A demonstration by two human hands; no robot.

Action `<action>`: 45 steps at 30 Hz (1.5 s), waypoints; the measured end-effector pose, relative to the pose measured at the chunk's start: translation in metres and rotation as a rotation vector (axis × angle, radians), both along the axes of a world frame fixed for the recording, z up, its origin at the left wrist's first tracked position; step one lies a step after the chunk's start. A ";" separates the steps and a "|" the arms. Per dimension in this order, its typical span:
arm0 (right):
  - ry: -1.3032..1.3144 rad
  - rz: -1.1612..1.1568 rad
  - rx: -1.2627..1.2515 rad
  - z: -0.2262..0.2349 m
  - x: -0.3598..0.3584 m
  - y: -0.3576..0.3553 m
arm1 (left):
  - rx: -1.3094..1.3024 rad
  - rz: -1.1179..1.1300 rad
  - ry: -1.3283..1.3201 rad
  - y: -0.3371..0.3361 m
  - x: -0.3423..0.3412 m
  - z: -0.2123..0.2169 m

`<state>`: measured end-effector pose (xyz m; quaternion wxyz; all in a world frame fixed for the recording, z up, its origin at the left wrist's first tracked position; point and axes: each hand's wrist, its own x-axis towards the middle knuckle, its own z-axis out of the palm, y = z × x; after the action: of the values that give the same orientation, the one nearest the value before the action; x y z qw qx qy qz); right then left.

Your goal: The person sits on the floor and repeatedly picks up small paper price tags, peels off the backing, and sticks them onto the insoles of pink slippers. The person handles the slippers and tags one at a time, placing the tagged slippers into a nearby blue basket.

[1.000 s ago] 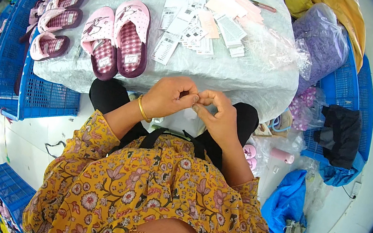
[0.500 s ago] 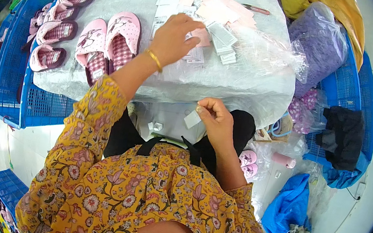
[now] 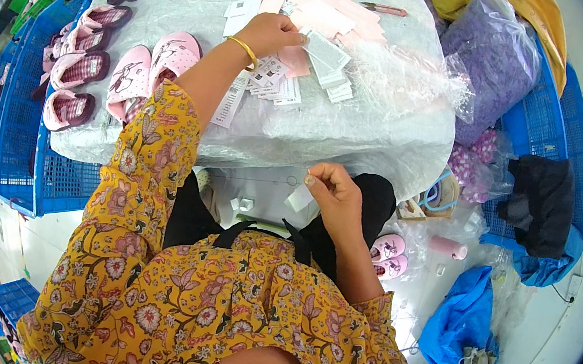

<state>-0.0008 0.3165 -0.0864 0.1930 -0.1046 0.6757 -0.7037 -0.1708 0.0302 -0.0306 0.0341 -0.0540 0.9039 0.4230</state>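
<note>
Two hands work apart: the left hand (image 3: 274,31) reaches onto the bench (image 3: 362,128), fingers curled down on the pile of paper tags (image 3: 304,61) beside the pink slippers (image 3: 148,73); the right hand (image 3: 332,193), below the bench edge, pinches a small white tag (image 3: 300,197).

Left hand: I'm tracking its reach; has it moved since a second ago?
Yes. The left hand went from the lap up onto the paper tags on the table.
</note>
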 end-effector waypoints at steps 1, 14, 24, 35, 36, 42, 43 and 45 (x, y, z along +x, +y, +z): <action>-0.008 -0.002 0.000 0.001 0.000 0.000 | 0.018 0.001 -0.037 -0.001 0.000 0.004; 0.081 -0.014 0.019 0.013 0.001 0.002 | 0.080 0.096 0.195 -0.003 0.034 0.048; 0.169 -0.100 -0.115 0.101 -0.037 -0.033 | -0.120 -0.204 0.425 0.048 0.134 0.074; 0.109 -0.044 -0.040 0.099 -0.038 -0.047 | -0.154 -0.252 0.561 0.058 0.159 0.068; 0.104 -0.044 -0.040 0.099 -0.038 -0.047 | -0.153 -0.253 0.568 0.058 0.159 0.067; 0.050 -0.039 -0.088 0.093 -0.037 -0.044 | -0.172 -0.283 0.592 0.061 0.168 0.067; 0.030 -0.031 -0.086 0.092 -0.038 -0.042 | -0.051 -0.288 0.487 0.059 0.168 0.066; -0.001 0.000 -0.050 0.093 -0.036 -0.040 | 0.186 -0.292 0.273 0.051 0.169 0.064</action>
<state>-0.0367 0.2761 0.0062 0.1908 -0.1090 0.6576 -0.7206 -0.0018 0.0814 0.0337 -0.0231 0.1385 0.8555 0.4984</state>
